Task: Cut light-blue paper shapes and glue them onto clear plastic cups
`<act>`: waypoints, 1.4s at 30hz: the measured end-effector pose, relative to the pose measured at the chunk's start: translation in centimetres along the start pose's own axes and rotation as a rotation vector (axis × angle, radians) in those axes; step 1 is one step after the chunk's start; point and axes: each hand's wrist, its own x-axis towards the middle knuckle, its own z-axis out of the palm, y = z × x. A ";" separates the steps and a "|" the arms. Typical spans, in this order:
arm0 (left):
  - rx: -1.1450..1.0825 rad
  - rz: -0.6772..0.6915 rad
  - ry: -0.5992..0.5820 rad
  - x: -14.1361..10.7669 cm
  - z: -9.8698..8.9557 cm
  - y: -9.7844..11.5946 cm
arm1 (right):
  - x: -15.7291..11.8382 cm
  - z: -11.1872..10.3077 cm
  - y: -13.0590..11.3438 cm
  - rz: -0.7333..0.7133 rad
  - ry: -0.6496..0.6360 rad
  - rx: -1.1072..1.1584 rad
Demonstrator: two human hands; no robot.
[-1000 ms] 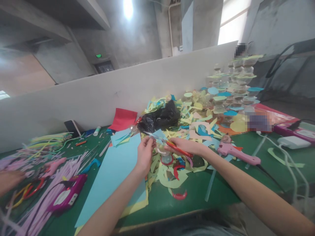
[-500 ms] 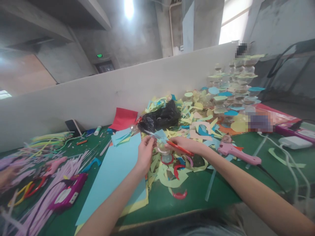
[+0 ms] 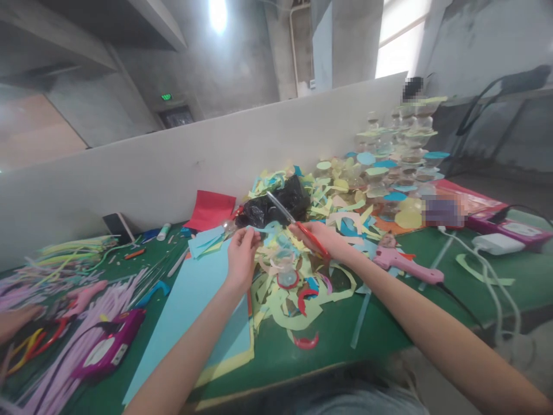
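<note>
Closest to me there's a curved red scrap [image 3: 306,342] on the green tabletop [image 3: 339,340], just this side of the clear cup [image 3: 283,265]. Left of that cup, my left grip [image 3: 242,253] is pinching a bit of light blue paper [image 3: 268,228]. Right of the cup, my right grip [image 3: 328,239] is wrapped round some red-handled scissors [image 3: 296,223]. Behind the cup sits a black plastic bag [image 3: 296,196], and way past that, a pale partition [image 3: 242,147].
</note>
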 end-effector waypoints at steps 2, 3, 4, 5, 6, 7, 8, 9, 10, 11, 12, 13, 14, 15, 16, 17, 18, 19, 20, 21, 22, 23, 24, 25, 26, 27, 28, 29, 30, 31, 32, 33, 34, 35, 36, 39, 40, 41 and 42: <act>0.036 0.046 -0.008 1.5 0.8 0.0 | 0.3 -0.3 0.3 0.027 0.090 0.038; 0.072 0.062 -0.018 2.3 1.3 0.0 | 0.5 -0.4 0.5 0.043 0.129 0.040; 0.121 0.073 -0.041 3.2 1.9 0.0 | 0.6 -0.5 0.8 0.056 0.161 0.032; 0.184 0.079 -0.083 4.0 2.5 0.0 | 0.8 -0.6 1.0 0.063 0.181 0.016; 0.259 0.085 -0.144 4.7 3.1 0.1 | 0.9 -0.8 1.1 0.070 0.189 -0.009; 0.319 0.083 -0.193 5.3 3.5 0.2 | 0.9 -0.9 1.2 0.076 0.188 -0.043; 0.366 0.081 -0.226 5.6 3.8 0.3 | 1.0 -1.1 1.2 0.089 0.181 -0.085; 0.425 0.077 -0.259 5.9 3.9 0.5 | 0.9 -1.2 1.2 0.111 0.172 -0.139; 0.493 0.071 -0.305 6.0 3.8 0.7 | 0.9 -1.4 1.1 0.141 0.166 -0.205; 0.573 0.055 -0.374 5.9 3.5 0.8 | 0.9 -1.5 1.0 0.169 0.163 -0.281; 0.661 0.037 -0.463 5.8 3.1 1.0 | 0.9 -1.5 1.0 0.185 0.166 -0.365; 0.745 0.013 -0.562 5.7 2.6 1.0 | 0.8 -1.5 0.9 0.184 0.170 -0.450; 0.819 -0.005 -0.643 5.6 2.1 0.9 | 0.8 -1.5 0.9 0.170 0.171 -0.531; 0.879 -0.011 -0.704 5.5 1.6 0.7 | 0.8 -1.4 0.9 0.154 0.163 -0.597; 0.922 -0.005 -0.742 5.4 1.2 0.5 | 0.9 -1.3 1.0 0.143 0.142 -0.645; 0.948 0.014 -0.754 5.4 0.9 0.1 | 0.9 -1.1 1.1 0.140 0.117 -0.677; 0.953 0.046 -0.736 5.4 0.7 -0.2 | 0.9 -1.0 1.2 0.144 0.091 -0.699; 0.945 0.078 -0.705 5.4 0.6 -0.6 | 0.9 -0.8 1.3 0.146 0.068 -0.717; 0.930 0.105 -0.672 5.4 0.6 -0.9 | 0.8 -0.7 1.4 0.143 0.051 -0.732; 0.914 0.125 -0.641 5.3 0.6 -1.2 | 0.8 -0.6 1.5 0.134 0.040 -0.746; 0.902 0.135 -0.621 5.3 0.6 -1.3 | 0.8 -0.5 1.6 0.121 0.033 -0.759; 0.897 0.142 -0.610 5.2 0.6 -1.4 | 0.8 -0.4 1.6 0.108 0.028 -0.768; 0.899 0.154 -0.595 5.0 0.6 -1.3 | 0.7 -0.3 1.7 0.098 0.020 -0.774; 0.905 0.167 -0.580 4.8 0.5 -1.1 | 0.7 -0.3 1.7 0.087 0.013 -0.778; 0.915 0.180 -0.562 4.5 0.3 -0.8 | 0.6 -0.2 1.8 0.076 0.005 -0.783; 0.924 0.192 -0.543 4.3 0.2 -0.5 | 0.6 -0.1 1.8 0.061 -0.005 -0.788; 0.928 0.200 -0.527 4.0 0.0 -0.2 | 0.5 0.0 1.9 0.045 -0.016 -0.795; 0.922 0.211 -0.506 3.8 -0.1 0.2 | 0.5 0.1 2.0 0.031 -0.028 -0.802; 0.909 0.223 -0.488 3.6 -0.3 0.5 | 0.4 0.2 2.1 0.021 -0.041 -0.810; 0.894 0.240 -0.468 3.4 -0.4 0.7 | 0.3 0.3 2.1 0.015 -0.054 -0.818; 0.884 0.260 -0.449 3.3 -0.6 0.9 | 0.2 0.4 2.2 0.013 -0.065 -0.825; 0.883 0.277 -0.432 3.1 -0.7 0.9 | 0.1 0.4 2.3 0.013 -0.074 -0.832; 0.891 0.288 -0.413 3.0 -0.9 1.0 | 0.1 0.4 2.2 0.013 -0.075 -0.839; 0.902 0.292 -0.393 2.8 -1.0 0.9 | 0.0 0.4 2.1 0.008 -0.059 -0.845; 0.910 0.293 -0.372 2.7 -1.1 0.9 | 0.0 0.4 2.0 -0.007 -0.024 -0.848; 0.873 0.295 -0.325 2.2 -1.0 0.9 | -0.2 0.4 1.0 -0.149 0.124 -0.778; 0.845 0.299 -0.320 2.0 -0.9 1.0 | -0.3 0.5 0.5 -0.214 0.172 -0.717; 0.816 0.306 -0.314 1.8 -0.8 1.2 | -0.5 0.7 0.0 -0.275 0.208 -0.640; 0.792 0.316 -0.306 1.6 -0.6 1.4 | -0.6 0.8 -0.4 -0.317 0.247 -0.564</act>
